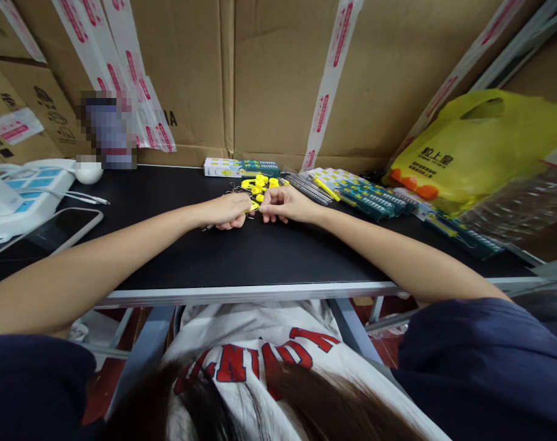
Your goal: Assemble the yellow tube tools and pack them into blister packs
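Both hands [255, 211] pinch yellow clip [253, 207], w/ fingers.

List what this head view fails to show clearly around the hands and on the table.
- Small yellow piece, head view: mostly hidden between left hand and right hand; shape unclear.
- Yellow parts pile: too small to identify.
- Pixelated object: blurred out.
- Phone: cut by the left edge.
- Yellow bag: contents hidden.

A black table [260, 263] with a grey metal edge stood against a wall of big brown boxes [278, 79] with white and red tape. Under the table were grey metal legs [143, 352] and a red floor [104, 386].
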{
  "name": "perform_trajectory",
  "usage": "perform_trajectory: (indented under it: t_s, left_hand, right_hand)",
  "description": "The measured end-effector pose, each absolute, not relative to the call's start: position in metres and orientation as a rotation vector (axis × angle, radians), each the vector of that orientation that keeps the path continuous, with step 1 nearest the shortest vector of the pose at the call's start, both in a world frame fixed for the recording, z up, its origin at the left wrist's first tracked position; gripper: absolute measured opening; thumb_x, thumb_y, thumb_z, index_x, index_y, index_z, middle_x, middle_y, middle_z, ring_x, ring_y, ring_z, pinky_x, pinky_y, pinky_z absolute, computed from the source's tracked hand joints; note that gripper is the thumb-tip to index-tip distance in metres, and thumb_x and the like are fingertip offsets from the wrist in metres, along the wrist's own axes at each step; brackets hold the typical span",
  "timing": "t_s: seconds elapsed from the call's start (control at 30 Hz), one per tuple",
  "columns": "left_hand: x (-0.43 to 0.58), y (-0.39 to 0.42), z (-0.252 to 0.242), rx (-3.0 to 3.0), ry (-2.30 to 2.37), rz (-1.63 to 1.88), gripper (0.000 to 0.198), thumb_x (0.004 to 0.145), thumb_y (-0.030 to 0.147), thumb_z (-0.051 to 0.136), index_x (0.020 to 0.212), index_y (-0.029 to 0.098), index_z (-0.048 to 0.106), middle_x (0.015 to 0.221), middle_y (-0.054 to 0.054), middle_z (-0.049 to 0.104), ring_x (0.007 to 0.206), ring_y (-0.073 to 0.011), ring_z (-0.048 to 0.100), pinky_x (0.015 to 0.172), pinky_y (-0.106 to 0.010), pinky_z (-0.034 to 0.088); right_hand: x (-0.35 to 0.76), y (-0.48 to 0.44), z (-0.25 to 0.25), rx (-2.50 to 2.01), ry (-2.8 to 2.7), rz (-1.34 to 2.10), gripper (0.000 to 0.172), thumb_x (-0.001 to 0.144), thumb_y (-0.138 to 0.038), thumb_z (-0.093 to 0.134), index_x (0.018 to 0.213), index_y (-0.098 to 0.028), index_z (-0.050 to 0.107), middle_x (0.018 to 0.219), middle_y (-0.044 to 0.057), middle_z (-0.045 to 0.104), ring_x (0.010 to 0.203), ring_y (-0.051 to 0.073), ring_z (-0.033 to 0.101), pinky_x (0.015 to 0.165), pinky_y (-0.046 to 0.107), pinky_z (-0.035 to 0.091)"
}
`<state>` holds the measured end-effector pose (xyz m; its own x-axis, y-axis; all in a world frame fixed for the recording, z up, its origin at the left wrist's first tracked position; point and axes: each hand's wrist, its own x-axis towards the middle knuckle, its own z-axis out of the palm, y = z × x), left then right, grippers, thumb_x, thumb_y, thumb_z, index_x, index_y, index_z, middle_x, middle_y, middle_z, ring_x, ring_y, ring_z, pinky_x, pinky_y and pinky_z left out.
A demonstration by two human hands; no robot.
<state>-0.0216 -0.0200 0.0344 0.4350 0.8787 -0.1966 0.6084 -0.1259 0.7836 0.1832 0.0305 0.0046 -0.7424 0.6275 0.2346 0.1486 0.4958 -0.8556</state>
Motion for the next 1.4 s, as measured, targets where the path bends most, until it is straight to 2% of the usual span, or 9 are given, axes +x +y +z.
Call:
perform_trajectory:
  t_s: [0.17, 0.5, 0.73, 1.17, 1.4]
  left_hand:
    - [-0.021, -0.021, 0.034, 1.84, 1.296, 0.406, 0.011, 0.094, 0.018, 0.044, 0.085, 0.021, 0.042, 0.05, 0.008, 0.048, 0.029, -0.0047, 0.033, 0.03, -0.017, 0.021]
    - [-0.021, -0.018, 0.033, 1.724, 1.242, 0.428, 0.01, 0.092, 0.02, 0.051, 0.085, 0.017, 0.056, 0.051, 0.006, 0.047, 0.027, -0.0028, 0.031, 0.029, -0.016, 0.02]
    - [-0.025, -0.016, 0.033, 1.711, 1.19, 0.414, 0.007, 0.089, 0.017, 0.057, 0.082, 0.016, 0.059, 0.05, 0.006, 0.047, 0.028, -0.0024, 0.031, 0.028, -0.015, 0.02]
    - [-0.021, -0.02, 0.032, 1.789, 1.177, 0.411, 0.014, 0.096, 0.016, 0.044, 0.085, 0.016, 0.052, 0.049, 0.005, 0.055, 0.026, -0.0028, 0.031, 0.028, -0.014, 0.021]
    - [-0.016, -0.024, 0.03, 1.807, 1.194, 0.456, 0.016, 0.096, 0.01, 0.042, 0.082, 0.018, 0.046, 0.049, 0.006, 0.057, 0.025, -0.0027, 0.032, 0.028, -0.015, 0.021]
  right_hand:
    - [0.181, 0.031, 0.0, -0.66, -2.162, 1.149, 0.041, 0.076, -0.048, 0.077, 0.077, -0.013, 0.055, 0.062, 0.001, 0.067, 0.046, 0.006, 0.055, 0.031, 0.012, 0.036]
    - [0.184, 0.034, 0.006, -0.627, -2.218, 1.25, 0.04, 0.078, -0.046, 0.077, 0.076, -0.014, 0.054, 0.061, 0.0, 0.067, 0.046, 0.005, 0.056, 0.034, 0.012, 0.04]
    - [0.18, 0.033, 0.0, -0.684, -2.122, 1.21, 0.044, 0.074, -0.05, 0.078, 0.072, -0.015, 0.052, 0.057, -0.001, 0.065, 0.044, 0.005, 0.054, 0.032, 0.012, 0.038]
    - [0.172, 0.026, -0.006, -0.677, -2.025, 1.111, 0.05, 0.071, -0.054, 0.08, 0.07, -0.018, 0.046, 0.051, -0.003, 0.061, 0.037, 0.005, 0.05, 0.029, 0.013, 0.032]
    - [0.169, 0.024, -0.008, -0.675, -1.977, 1.074, 0.05, 0.071, -0.055, 0.079, 0.069, -0.018, 0.045, 0.05, -0.003, 0.061, 0.037, 0.004, 0.05, 0.031, 0.013, 0.033]
